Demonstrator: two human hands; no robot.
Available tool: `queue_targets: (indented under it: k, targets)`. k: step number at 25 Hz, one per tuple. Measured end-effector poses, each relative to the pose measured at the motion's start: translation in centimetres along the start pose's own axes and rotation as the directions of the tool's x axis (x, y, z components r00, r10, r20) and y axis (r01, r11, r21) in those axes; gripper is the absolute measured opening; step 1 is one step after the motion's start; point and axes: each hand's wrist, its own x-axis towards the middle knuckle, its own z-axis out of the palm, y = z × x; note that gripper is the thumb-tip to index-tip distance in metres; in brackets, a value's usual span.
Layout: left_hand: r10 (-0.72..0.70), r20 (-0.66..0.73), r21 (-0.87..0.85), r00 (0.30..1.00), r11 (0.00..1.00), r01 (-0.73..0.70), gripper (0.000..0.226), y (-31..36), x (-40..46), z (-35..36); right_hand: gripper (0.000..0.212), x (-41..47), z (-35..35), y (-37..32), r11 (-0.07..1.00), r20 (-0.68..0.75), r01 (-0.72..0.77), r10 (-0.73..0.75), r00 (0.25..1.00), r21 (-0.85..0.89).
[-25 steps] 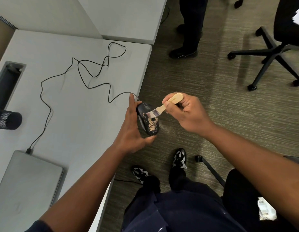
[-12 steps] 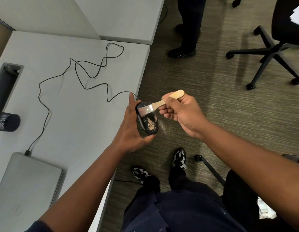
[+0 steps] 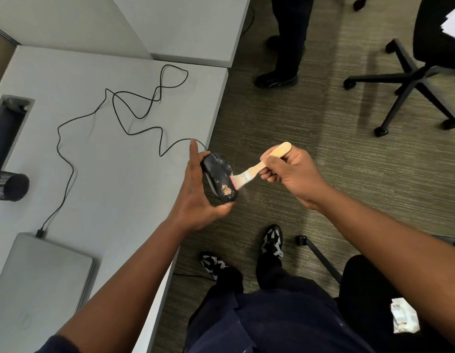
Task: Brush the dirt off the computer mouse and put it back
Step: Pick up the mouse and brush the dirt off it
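A black wired computer mouse point(image 3: 219, 175) is held on its side just off the desk's right edge, over the carpet. A tan patch of dirt sits on its lower end. My left hand point(image 3: 196, 192) grips it from the left, fingers pointing up. My right hand point(image 3: 288, 171) holds a small wooden-handled brush point(image 3: 259, 166), whose pale bristles touch the mouse's right flank. A faint haze of dust hangs just below the bristles. The mouse's black cable point(image 3: 135, 118) loops back across the grey desk point(image 3: 107, 179).
A closed grey laptop point(image 3: 35, 284) lies at the desk's near left with the cable plugged into it. A black mesh cup point(image 3: 7, 187) and a cable slot point(image 3: 7, 126) are at the left. Another person's legs point(image 3: 285, 47) and an office chair base point(image 3: 409, 82) stand on the carpet.
The brush has swept from the mouse's upper face down and off to its right flank. The dirt patch looks smaller. My left hand keeps the mouse in about the same place.
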Motion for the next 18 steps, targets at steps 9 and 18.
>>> queue_targets:
  k: [9,18]
  targets:
    - [0.038,0.012,0.022,0.999,0.999,-0.038,0.161,0.2,0.1,-0.1,0.009,0.3,0.7,-0.4,0.972,-0.136,0.084,-0.055,0.989,0.219]
    - [0.071,0.012,-0.001,0.997,0.997,-0.071,0.157,0.6,-0.3,-0.1,0.012,0.8,0.7,-0.5,0.979,-0.108,-0.063,0.085,0.991,0.192]
